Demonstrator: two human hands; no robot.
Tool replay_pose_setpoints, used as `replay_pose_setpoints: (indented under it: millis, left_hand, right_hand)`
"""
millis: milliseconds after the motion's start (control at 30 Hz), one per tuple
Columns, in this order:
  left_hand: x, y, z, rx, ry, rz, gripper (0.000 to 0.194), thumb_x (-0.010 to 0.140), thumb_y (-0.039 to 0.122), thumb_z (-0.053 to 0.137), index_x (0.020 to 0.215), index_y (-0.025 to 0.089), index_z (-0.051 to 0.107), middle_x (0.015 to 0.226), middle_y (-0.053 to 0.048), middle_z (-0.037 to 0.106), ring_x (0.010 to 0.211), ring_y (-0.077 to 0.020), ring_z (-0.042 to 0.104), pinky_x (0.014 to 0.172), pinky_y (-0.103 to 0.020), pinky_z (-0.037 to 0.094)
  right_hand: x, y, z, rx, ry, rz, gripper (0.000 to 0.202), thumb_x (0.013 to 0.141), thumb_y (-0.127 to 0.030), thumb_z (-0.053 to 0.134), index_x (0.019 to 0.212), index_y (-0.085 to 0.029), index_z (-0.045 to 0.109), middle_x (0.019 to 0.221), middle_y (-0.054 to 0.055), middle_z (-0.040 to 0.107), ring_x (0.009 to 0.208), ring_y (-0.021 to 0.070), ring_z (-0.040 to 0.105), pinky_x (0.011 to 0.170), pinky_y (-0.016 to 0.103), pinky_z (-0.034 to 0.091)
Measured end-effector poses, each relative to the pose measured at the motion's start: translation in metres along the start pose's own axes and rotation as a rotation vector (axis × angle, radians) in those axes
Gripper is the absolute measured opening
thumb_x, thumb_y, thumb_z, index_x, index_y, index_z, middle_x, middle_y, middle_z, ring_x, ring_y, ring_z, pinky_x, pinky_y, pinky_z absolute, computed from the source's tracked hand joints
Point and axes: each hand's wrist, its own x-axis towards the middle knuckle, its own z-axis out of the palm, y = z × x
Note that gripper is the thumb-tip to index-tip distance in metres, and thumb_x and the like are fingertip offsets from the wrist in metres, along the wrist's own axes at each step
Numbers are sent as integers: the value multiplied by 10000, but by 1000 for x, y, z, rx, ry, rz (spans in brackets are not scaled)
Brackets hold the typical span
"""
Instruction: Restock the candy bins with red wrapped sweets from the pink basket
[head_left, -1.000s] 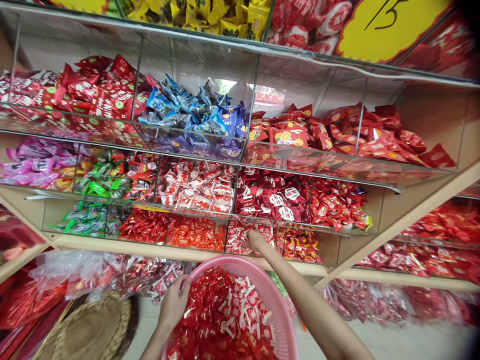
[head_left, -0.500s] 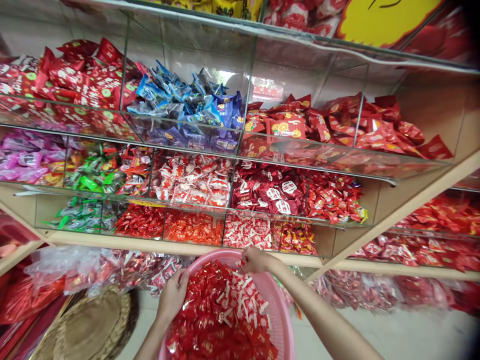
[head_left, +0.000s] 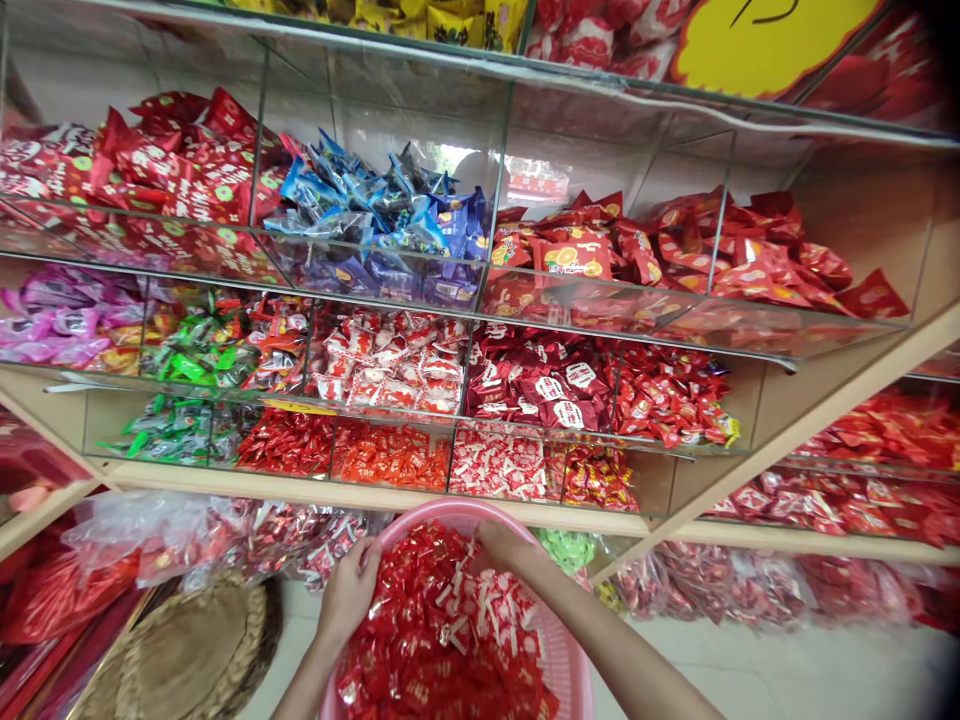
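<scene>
A pink plastic basket (head_left: 574,655) full of small wrapped candies is in front of me at the bottom of the view. Shiny red packets (head_left: 420,620) fill much of it, with red-and-white wrapped candies (head_left: 501,605) heaped at the right. My left hand (head_left: 351,588) grips the basket's left rim, thumb over the edge. My right hand (head_left: 501,548) reaches over the far right side into the basket, at the top of the candies. Its fingertips are blurred and partly hidden, so I cannot make out whether they hold anything.
Ahead stands a wooden shelf (head_left: 375,492) with glass-fronted compartments of wrapped sweets. Blue packets (head_left: 375,200) and red packets (head_left: 574,255) lie in an upper row. Bagged sweets (head_left: 187,545) sit below the shelf. A round woven stool (head_left: 195,650) is at the lower left.
My right hand has moved from the basket's far rim down and inward onto the candies. The left hand stays on the rim. The view has shifted slightly.
</scene>
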Motion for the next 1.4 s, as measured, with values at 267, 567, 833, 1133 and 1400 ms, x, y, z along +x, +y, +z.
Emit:
replay_pose_setpoints:
  millis: [267,567,833,1133,1400]
  left_hand:
    - [0,0,1,-6,6,5,351,800,456,339,912,211,565,772,-36,674,678,-185,614,672,-285,450]
    - [-1,2,-1,-15,16,8,352,799,455,344,912,212,573,769,-29,678,666,-176,615,652,-271,446]
    - [0,2,-1,-11,21,27,362,801,472,340,893,211,572,762,-29,678,676,-180,625,655,-270,450]
    - [-1,3,-1,-10,12,15,336,801,445,347,885,208,570,748,-18,676,644,-166,611,630,-254,441]
    - [1,2,-1,8,19,17,350,796,456,356,902,205,575,780,-31,682,674,-176,618,636,-262,448]
  right_hand:
    - [-4,-5,1,-294,102,-103,223,722,-229,609,900,-98,632,961,128,624,898,222,558,804,290,433]
    - [2,-4,14,-279,118,-117,238,716,-111,586,953,-90,608,985,132,611,894,216,557,766,283,450]
    - [-8,5,14,-332,213,-13,234,791,-65,414,883,-103,626,870,122,640,782,194,602,649,264,479]
    - [-25,18,38,-361,248,124,277,771,-31,401,818,-127,656,797,128,658,743,197,627,613,249,478]
    - [-28,19,45,-355,218,160,243,786,-68,418,792,-129,653,770,132,647,741,218,624,599,281,473]
